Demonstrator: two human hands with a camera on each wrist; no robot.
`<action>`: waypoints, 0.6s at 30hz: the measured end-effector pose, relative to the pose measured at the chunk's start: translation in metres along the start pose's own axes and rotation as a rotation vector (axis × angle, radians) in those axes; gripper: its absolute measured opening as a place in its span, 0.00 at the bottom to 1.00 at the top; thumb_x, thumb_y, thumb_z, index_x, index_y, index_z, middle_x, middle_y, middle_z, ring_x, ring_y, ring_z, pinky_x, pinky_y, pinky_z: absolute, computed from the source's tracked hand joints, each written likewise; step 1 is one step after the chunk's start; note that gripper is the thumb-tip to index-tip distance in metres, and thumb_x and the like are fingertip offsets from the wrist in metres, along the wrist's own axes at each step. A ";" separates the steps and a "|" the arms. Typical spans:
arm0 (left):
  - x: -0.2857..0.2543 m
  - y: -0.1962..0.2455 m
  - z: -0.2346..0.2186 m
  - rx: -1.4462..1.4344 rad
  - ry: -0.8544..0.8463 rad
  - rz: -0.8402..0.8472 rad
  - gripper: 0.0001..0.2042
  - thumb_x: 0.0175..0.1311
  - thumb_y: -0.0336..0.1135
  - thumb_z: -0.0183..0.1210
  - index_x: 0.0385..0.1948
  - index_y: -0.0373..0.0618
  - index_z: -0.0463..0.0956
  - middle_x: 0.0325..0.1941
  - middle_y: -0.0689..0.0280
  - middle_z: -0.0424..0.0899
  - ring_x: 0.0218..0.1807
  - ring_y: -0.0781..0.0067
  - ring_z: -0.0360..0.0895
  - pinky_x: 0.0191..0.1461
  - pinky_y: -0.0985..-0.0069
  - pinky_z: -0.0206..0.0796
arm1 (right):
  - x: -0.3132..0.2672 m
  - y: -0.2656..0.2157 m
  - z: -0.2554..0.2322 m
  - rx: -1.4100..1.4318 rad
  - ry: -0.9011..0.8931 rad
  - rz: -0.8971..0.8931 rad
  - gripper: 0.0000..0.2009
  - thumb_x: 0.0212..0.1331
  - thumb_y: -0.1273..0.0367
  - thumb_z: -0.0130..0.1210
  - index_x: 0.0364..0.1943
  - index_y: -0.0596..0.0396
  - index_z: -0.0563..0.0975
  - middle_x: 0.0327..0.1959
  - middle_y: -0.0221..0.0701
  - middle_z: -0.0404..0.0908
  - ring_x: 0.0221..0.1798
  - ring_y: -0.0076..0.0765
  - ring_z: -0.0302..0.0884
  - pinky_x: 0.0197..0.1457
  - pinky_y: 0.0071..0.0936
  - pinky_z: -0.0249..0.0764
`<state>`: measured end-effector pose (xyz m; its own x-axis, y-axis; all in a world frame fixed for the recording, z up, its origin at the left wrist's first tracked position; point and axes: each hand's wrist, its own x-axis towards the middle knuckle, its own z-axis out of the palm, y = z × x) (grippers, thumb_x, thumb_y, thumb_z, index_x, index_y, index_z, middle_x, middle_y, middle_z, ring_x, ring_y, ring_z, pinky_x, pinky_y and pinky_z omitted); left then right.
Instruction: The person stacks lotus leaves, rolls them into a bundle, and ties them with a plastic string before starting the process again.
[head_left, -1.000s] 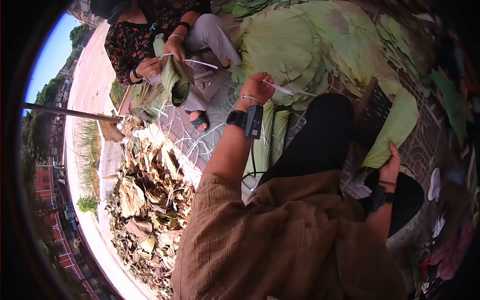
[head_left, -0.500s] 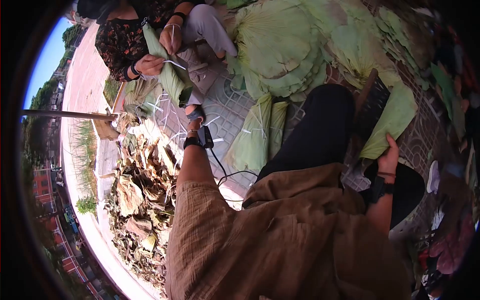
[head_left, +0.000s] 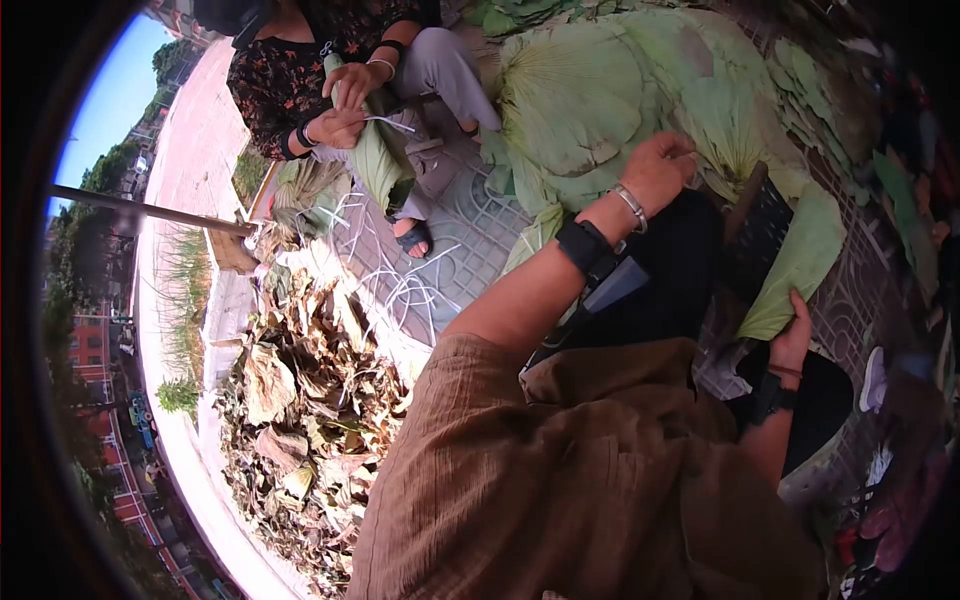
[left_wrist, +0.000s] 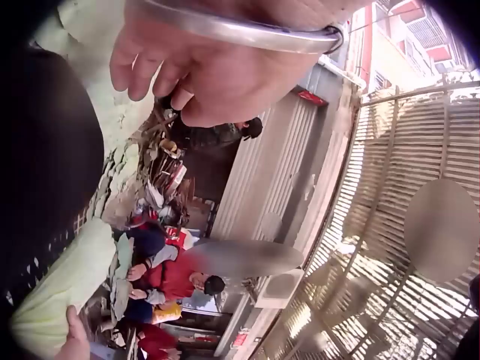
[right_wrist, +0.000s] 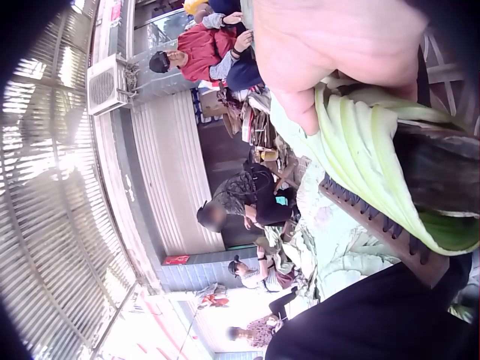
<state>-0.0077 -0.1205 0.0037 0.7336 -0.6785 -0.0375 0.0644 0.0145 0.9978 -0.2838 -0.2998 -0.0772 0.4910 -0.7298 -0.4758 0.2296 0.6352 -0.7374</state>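
Observation:
My left hand [head_left: 655,175] hangs over my raised dark-trousered knee, in front of the broad flat leaves. Its fingers are loosely bent, and nothing shows between them in the left wrist view [left_wrist: 202,67]. My right hand [head_left: 790,340] grips the lower end of a rolled green leaf bundle [head_left: 795,265], thumb lying along its outside. In the right wrist view the pleated leaf [right_wrist: 360,157] wraps around a darker inside, and the hand covers its near end. Beside that bundle stands a wooden-framed seat with dark lacing [right_wrist: 375,225].
A stack of big green leaves [head_left: 570,90] lies ahead. White strips [head_left: 405,285] are scattered on the paving, left of a partly hidden leaf bundle [head_left: 535,235]. Dry brown leaves [head_left: 300,400] are heaped at left. Opposite, a seated person [head_left: 330,90] ties another leaf bundle [head_left: 378,165].
My left hand held up a white strip, swung down left toward the strips on the ground without it, and now is back over my knee. My right hand keeps its grip on the leaf bundle.

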 end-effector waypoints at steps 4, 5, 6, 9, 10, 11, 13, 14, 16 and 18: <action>-0.015 0.018 0.087 0.035 -0.223 0.217 0.10 0.51 0.30 0.57 0.34 0.36 0.73 0.29 0.61 0.78 0.32 0.70 0.75 0.38 0.76 0.67 | -0.008 -0.008 0.006 -0.005 -0.076 -0.059 0.19 0.52 0.71 0.55 0.49 0.60 0.69 0.46 0.35 0.74 0.47 0.36 0.73 0.52 0.32 0.69; -0.016 0.007 0.109 0.024 -0.266 0.212 0.11 0.50 0.32 0.58 0.34 0.35 0.74 0.32 0.57 0.77 0.37 0.64 0.76 0.41 0.73 0.67 | -0.008 -0.009 0.006 0.006 -0.072 -0.073 0.19 0.52 0.71 0.55 0.49 0.60 0.69 0.46 0.35 0.74 0.47 0.36 0.73 0.52 0.32 0.69; -0.018 -0.005 0.127 0.161 -0.298 0.233 0.14 0.49 0.34 0.58 0.36 0.36 0.73 0.39 0.52 0.75 0.42 0.57 0.75 0.46 0.69 0.66 | -0.008 -0.010 0.006 -0.032 -0.079 -0.122 0.18 0.53 0.70 0.54 0.48 0.60 0.70 0.44 0.35 0.75 0.45 0.36 0.74 0.50 0.32 0.70; -0.025 -0.041 0.171 0.330 -0.263 0.137 0.24 0.49 0.39 0.60 0.46 0.34 0.66 0.46 0.46 0.73 0.49 0.55 0.72 0.52 0.68 0.64 | -0.011 -0.013 0.008 -0.072 -0.147 -0.251 0.15 0.53 0.73 0.52 0.46 0.61 0.69 0.42 0.35 0.75 0.45 0.34 0.74 0.49 0.29 0.70; -0.024 -0.053 0.181 0.306 -0.295 0.030 0.26 0.49 0.40 0.60 0.48 0.33 0.64 0.48 0.46 0.71 0.51 0.55 0.70 0.54 0.69 0.62 | -0.009 -0.010 0.004 -0.122 -0.136 -0.294 0.18 0.52 0.73 0.52 0.49 0.60 0.68 0.44 0.34 0.74 0.46 0.33 0.73 0.50 0.28 0.69; -0.025 -0.064 0.189 0.285 -0.335 -0.081 0.28 0.50 0.42 0.60 0.49 0.32 0.62 0.50 0.45 0.69 0.53 0.55 0.69 0.55 0.70 0.61 | -0.005 -0.006 -0.003 -0.173 -0.112 -0.336 0.20 0.51 0.74 0.53 0.51 0.59 0.67 0.45 0.34 0.74 0.46 0.31 0.72 0.50 0.28 0.68; -0.030 -0.076 0.196 0.275 -0.357 -0.140 0.31 0.52 0.44 0.60 0.51 0.31 0.59 0.54 0.47 0.66 0.56 0.58 0.67 0.57 0.70 0.60 | -0.012 -0.005 0.003 -0.417 -0.042 -0.432 0.21 0.51 0.73 0.54 0.51 0.59 0.67 0.44 0.33 0.75 0.45 0.30 0.72 0.49 0.26 0.68; -0.030 -0.089 0.197 0.121 -0.391 -0.209 0.32 0.53 0.45 0.60 0.53 0.31 0.57 0.53 0.49 0.67 0.55 0.59 0.67 0.57 0.70 0.60 | -0.021 -0.008 0.010 -0.525 -0.002 -0.472 0.21 0.50 0.71 0.55 0.50 0.60 0.67 0.43 0.34 0.75 0.45 0.31 0.72 0.49 0.25 0.67; -0.029 -0.102 0.192 -0.027 -0.401 -0.324 0.34 0.54 0.46 0.61 0.55 0.32 0.54 0.52 0.51 0.68 0.53 0.61 0.67 0.56 0.70 0.61 | -0.027 -0.007 0.018 -0.680 0.037 -0.473 0.25 0.47 0.69 0.58 0.51 0.61 0.66 0.43 0.36 0.75 0.46 0.33 0.73 0.50 0.26 0.67; -0.033 -0.104 0.192 -0.077 -0.363 -0.433 0.33 0.53 0.42 0.62 0.54 0.33 0.54 0.50 0.53 0.69 0.50 0.63 0.70 0.53 0.69 0.64 | -0.019 0.009 0.004 -0.765 0.017 -0.501 0.28 0.44 0.68 0.59 0.53 0.61 0.65 0.43 0.37 0.75 0.47 0.33 0.72 0.51 0.26 0.66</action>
<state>-0.1686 -0.2401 -0.0886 0.3511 -0.8430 -0.4076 0.3663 -0.2770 0.8883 -0.2877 -0.2796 -0.0731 0.4701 -0.8825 -0.0169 -0.2098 -0.0931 -0.9733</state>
